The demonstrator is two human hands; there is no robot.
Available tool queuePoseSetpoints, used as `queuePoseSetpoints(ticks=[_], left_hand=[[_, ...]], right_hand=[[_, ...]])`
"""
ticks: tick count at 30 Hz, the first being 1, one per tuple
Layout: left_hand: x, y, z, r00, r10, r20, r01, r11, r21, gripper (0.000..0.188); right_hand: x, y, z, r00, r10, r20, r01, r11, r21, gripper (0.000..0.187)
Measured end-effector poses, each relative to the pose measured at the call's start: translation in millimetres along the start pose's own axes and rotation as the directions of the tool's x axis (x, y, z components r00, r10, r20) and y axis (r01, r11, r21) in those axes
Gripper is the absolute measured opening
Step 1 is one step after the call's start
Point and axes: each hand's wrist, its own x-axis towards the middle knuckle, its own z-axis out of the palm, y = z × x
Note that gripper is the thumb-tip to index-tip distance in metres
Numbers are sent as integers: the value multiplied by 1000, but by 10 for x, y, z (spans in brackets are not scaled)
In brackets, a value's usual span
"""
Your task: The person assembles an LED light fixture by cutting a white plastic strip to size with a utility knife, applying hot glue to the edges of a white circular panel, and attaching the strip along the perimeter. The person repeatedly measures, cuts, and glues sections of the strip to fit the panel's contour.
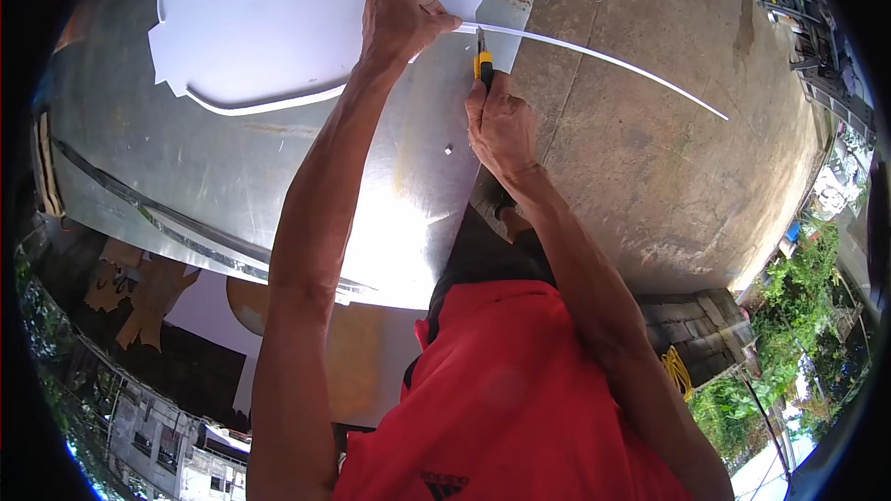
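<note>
My left hand is closed, its thumb and finger pinching a thin white strip near the table's right edge. From there the long strip runs out to the right, past the edge and over the floor. Below it my right hand grips a yellow and black utility knife, blade pointing up at the strip. The blade tip is at the strip or very near it; contact is too small to make out. A large white board with notched corners lies left of my hands, with a curved white strip along its near edge.
The board rests on a shiny metal tabletop; a small white scrap lies on it. Concrete floor spreads to the right. Brown cut-out pieces sit below the table's near edge. A coiled yellow cord is at lower right.
</note>
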Motion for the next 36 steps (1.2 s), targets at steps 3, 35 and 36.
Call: queuePoseSetpoints(ticks=[3,35,36], left_hand=[[-25,9,45,1000,6,-9,-7,1000,-16,26],[9,-43,19,999,7,-40,-8,1000,-12,25],[10,-37,20,999,10,-38,-10,1000,3,25]], right_hand=[[24,-3,-4,1000,-13,-9,12,996,-90,23],[142,-94,50,999,22,24,-20,997,-79,24],[141,-91,53,999,25,23,-23,996,-88,24]])
